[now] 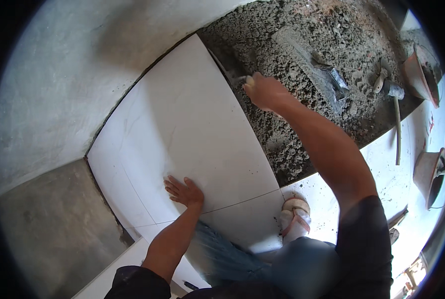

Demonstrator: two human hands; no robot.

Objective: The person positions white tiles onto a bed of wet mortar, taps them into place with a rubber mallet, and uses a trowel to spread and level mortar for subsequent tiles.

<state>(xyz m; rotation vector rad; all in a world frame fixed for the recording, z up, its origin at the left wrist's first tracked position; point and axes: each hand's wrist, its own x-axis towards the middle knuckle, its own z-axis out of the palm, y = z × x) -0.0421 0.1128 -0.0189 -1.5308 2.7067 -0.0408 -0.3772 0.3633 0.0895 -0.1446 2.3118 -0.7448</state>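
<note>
My left hand (185,192) lies flat with fingers spread on a large white floor tile (182,124), near its front edge. My right hand (266,93) is closed around the handle of a trowel (229,61) at the tile's right edge, beside the rough grey mortar bed (277,60). The trowel's dark blade points toward the far end of that edge and partly blends into the mortar. The tile lies close to the wall, with a dark gap along its far left side.
A shiny flat object (338,79) rests on the mortar. Farther right lie a mallet (396,90) and a wooden-handled tool (380,80), near one bucket (419,77). Another bucket (425,169) is on the tiles. A plastered wall (73,74) bounds the left. My foot (296,219) rests on the tiles.
</note>
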